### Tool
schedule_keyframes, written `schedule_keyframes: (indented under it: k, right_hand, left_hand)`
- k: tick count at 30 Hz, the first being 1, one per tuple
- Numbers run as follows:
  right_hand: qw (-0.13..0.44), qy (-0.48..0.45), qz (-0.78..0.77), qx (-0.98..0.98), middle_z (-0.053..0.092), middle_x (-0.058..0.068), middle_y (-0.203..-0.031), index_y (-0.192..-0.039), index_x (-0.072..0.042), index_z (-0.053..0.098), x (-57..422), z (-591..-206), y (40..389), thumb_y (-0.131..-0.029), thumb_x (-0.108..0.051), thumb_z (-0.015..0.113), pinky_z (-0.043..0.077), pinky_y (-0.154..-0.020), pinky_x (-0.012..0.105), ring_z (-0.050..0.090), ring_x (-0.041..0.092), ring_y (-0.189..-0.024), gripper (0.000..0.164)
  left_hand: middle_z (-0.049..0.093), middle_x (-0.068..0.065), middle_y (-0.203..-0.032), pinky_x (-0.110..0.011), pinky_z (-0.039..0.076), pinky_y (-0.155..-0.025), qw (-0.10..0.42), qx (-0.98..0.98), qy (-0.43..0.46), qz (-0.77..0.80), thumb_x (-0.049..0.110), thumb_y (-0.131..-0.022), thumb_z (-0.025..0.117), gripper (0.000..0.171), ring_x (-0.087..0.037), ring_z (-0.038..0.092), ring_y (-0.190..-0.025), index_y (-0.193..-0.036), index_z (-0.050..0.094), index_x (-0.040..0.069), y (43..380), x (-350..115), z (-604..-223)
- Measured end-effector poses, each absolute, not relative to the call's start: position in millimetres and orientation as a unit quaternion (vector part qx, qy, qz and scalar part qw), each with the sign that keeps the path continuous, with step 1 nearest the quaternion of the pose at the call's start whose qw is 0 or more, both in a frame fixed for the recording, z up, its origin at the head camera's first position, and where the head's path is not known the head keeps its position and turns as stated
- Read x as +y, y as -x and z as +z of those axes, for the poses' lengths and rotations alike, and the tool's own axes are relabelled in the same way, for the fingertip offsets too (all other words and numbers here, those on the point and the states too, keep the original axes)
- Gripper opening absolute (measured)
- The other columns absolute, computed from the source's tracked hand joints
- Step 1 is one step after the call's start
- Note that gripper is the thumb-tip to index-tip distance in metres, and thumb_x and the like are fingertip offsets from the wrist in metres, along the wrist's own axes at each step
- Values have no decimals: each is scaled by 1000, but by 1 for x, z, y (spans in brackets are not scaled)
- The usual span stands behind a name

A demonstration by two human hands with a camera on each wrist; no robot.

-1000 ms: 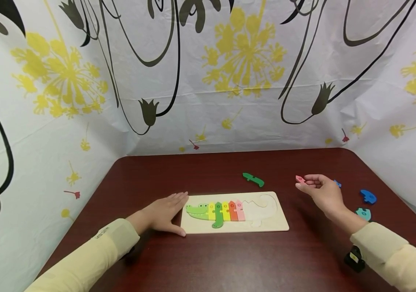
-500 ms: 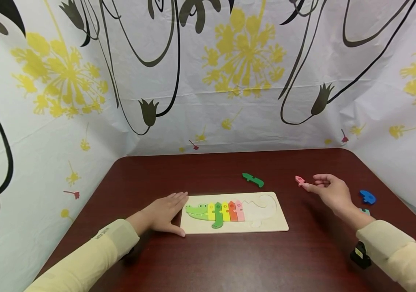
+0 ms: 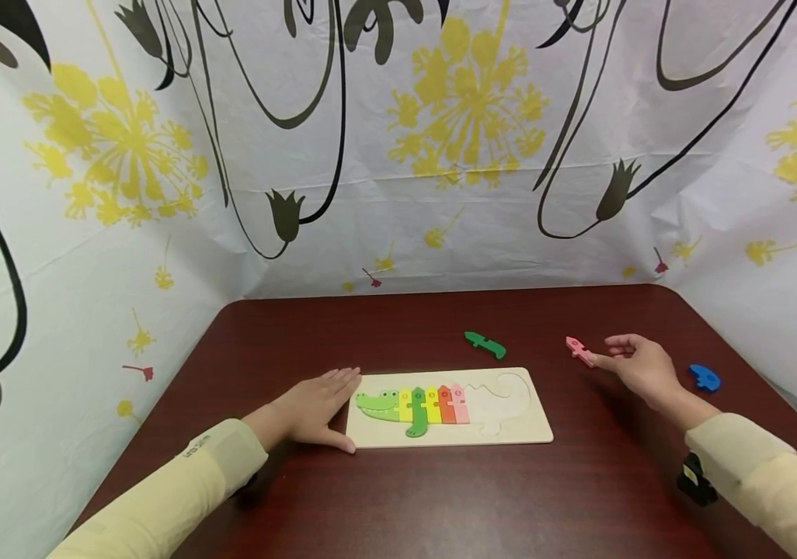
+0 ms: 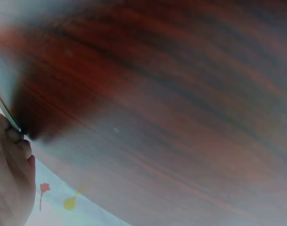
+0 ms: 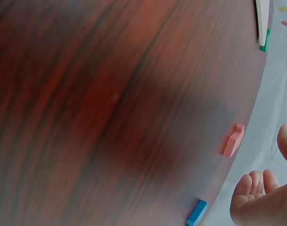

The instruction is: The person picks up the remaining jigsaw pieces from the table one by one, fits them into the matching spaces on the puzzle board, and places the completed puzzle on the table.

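My left hand (image 3: 318, 407) rests flat at the left end of a pale wooden puzzle board (image 3: 510, 431), thumb spread along its near corner. On the board lie crocodile pieces: a green head (image 3: 379, 405), yellow, green, orange and pink body pieces. To the right, a loose pink puzzle piece (image 3: 578, 350) lies on the table. My right hand (image 3: 643, 373) is just right of it, with the thumb reaching toward its near end. From the right wrist view, the pink piece stands apart from the fingers (image 5: 254, 186), which are loosely bent and hold nothing.
A dark green puzzle piece (image 3: 485, 344) lies behind the board. Beyond my right wrist is a blue piece (image 3: 704, 377). The dark red wooden table (image 3: 440, 497) ends at a patterned white cloth (image 3: 398, 194) at the back and sides.
My right hand has let go of the pink piece and drawn back to the right. The teal piece is now hidden behind the right arm. My left hand stays put.
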State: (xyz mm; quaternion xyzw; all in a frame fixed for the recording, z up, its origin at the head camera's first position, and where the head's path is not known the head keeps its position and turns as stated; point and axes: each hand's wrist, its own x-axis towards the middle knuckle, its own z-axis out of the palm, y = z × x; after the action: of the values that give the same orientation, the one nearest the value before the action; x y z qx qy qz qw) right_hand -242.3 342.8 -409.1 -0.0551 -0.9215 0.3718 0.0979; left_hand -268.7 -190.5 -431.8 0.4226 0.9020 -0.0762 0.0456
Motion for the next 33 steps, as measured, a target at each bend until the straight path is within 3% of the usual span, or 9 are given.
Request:
schedule_keyframes:
  k: [12,23,33]
  right_hand:
    - [56,59,355,-931,57,33,-113,-122,15,53,342,-414,249,-89,-34,72,49,-70,36,55,38,-92,62]
    - [40,73,371,-925,57,28,-103,-121,15,50,341,-420,250,-86,-33,75,48,-61,29,52,31,-83,65]
    - [30,77,368,-926,57,23,-96,-120,18,49,341,-424,254,-86,-27,76,45,-60,30,50,30,-80,62]
  left_hand:
    - [14,-16,-160,-36,17,-117,54,903,-422,-68,87,-78,35,117,-26,15,-146,-154,16,0,268,-190,-430]
    - [13,-14,-161,-36,17,-116,63,906,-413,-61,87,-78,35,118,-24,13,-146,-155,15,1,267,-190,-430]
    - [12,-14,-161,-35,16,-117,64,907,-411,-60,87,-78,36,117,-24,13,-146,-155,14,1,267,-190,-429]
